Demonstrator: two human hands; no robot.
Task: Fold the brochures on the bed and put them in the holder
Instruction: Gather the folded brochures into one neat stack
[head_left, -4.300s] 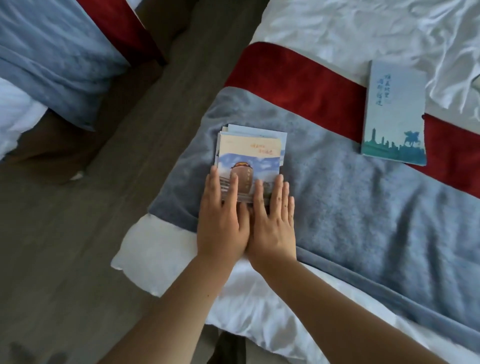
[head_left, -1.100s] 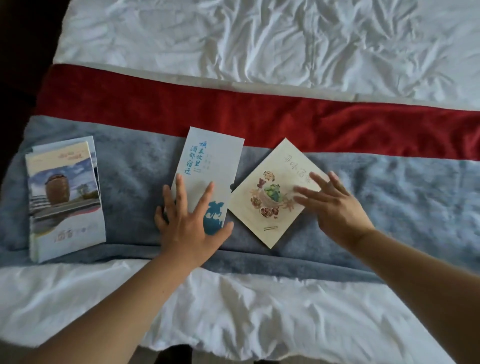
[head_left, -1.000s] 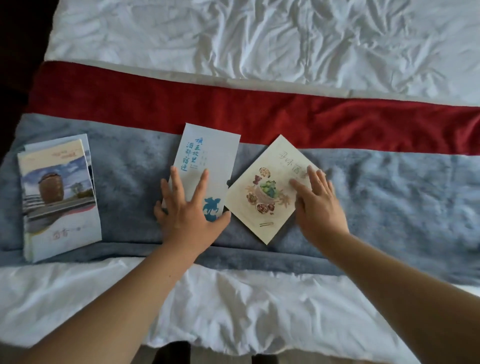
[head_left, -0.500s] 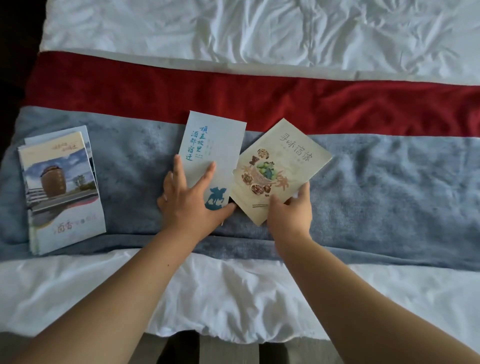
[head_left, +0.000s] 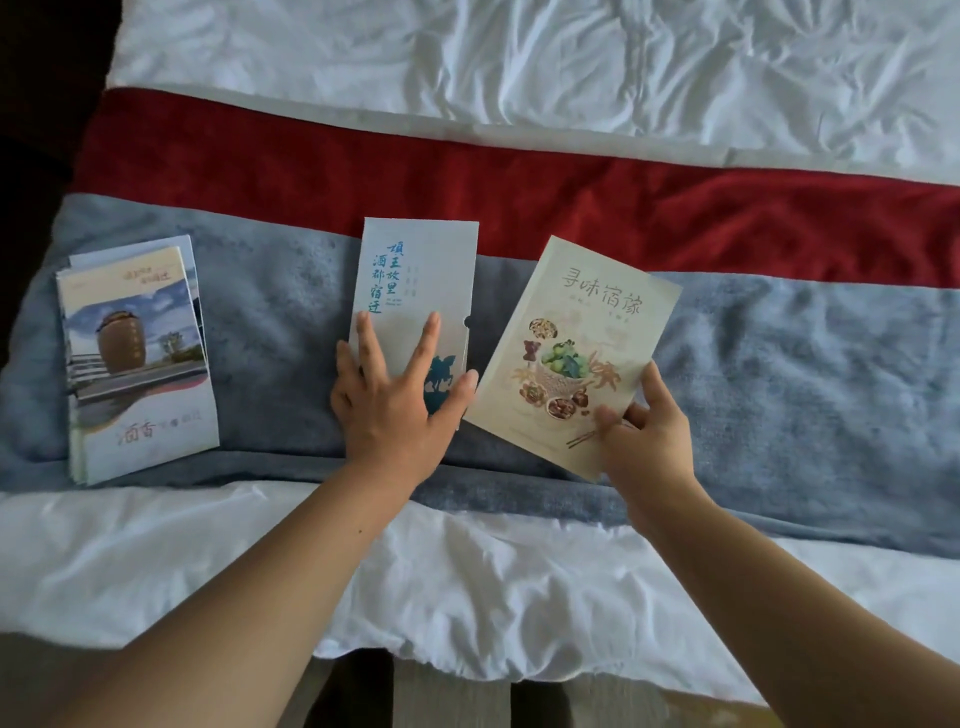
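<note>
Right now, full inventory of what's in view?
brochure stack: one pile, count unclear, building cover, left on blanket
holder: one, pale blue, centre of blanket
cream brochure: one, food picture, tilted, right of holder
blanket: one, grey with a red band, across bed
sheet: white, above and below blanket
left hand: flat on holder's lower end
right hand: pinches cream brochure's lower corner

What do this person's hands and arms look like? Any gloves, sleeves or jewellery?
Nothing worn shows. The left hand and right hand are bare: no gloves, rings or bracelets, and the nails look short and plain. The left forearm and right forearm are uncovered to the picture's edge, with no sleeve or watch. The left forearm has one tiny dark dot.
</note>
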